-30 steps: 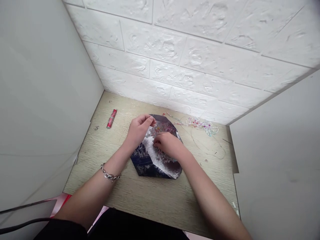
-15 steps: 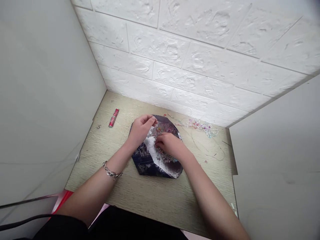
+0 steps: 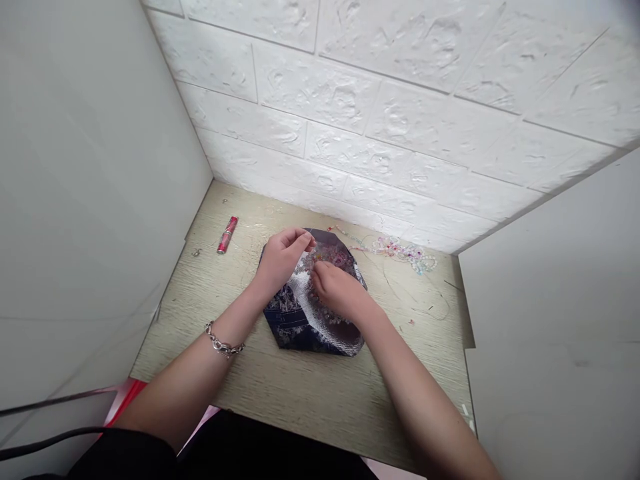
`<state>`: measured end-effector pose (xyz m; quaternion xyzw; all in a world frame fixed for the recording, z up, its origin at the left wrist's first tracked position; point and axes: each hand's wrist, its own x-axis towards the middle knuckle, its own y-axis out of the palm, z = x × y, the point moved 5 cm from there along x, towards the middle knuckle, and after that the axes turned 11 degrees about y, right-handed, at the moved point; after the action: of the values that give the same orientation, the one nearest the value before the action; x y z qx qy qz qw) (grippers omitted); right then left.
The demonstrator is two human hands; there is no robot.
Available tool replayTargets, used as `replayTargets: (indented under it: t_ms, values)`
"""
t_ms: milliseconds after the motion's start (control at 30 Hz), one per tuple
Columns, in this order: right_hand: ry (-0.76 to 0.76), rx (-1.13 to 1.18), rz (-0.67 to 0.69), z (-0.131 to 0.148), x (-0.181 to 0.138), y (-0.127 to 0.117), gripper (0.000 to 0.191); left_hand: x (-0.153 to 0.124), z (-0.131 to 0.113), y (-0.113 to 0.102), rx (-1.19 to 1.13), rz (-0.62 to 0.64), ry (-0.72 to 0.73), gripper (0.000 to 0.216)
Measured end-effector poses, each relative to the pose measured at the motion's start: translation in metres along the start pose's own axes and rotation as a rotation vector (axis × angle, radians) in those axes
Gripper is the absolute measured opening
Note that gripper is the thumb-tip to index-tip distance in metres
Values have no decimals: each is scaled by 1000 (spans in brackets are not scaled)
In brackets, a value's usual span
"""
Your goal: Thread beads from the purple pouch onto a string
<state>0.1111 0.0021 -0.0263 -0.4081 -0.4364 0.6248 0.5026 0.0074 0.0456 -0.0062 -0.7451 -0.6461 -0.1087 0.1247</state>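
A dark blue patterned pouch (image 3: 290, 333) with a silvery lining lies spread on the table, holding many small beads (image 3: 327, 253). Over its upper left part is my left hand (image 3: 286, 259), thumb and forefinger pinched together; what sits between them is too small to make out. My right hand (image 3: 337, 287) hovers over the beads in the middle of the pouch, fingers curled into a pinch, and whatever they hold is hidden. The two hands are close together but apart.
Strung beads (image 3: 400, 252) in pink, red and clear lie tangled near the back wall. At the left is a red tube (image 3: 228, 235), with small metal bits (image 3: 197, 253) beside it. White panels flank the pale wooden table (image 3: 320, 393) on both sides.
My right hand has risen slightly from the beads toward my left fingertips, its fingers now closer together. My left hand holds nearly the same place.
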Motion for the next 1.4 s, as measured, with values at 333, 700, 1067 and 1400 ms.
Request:
replayTargets:
  t_ms: [333,700,1067,1400]
  values:
    - [-133,68,28,-3,1,-3,8,2,3,-1,-86,-24,-56,21]
    - [-64,-32,86,2,0,2,14,2,5,-2,-16,-15,-38,22]
    - [-5,506,-41,-5,-6,-17,10,0,4,8,54,146,-52,20]
    - [279,1437,-252,-41,-32,-2,14,-20,-3,38,37,521,-106,25]
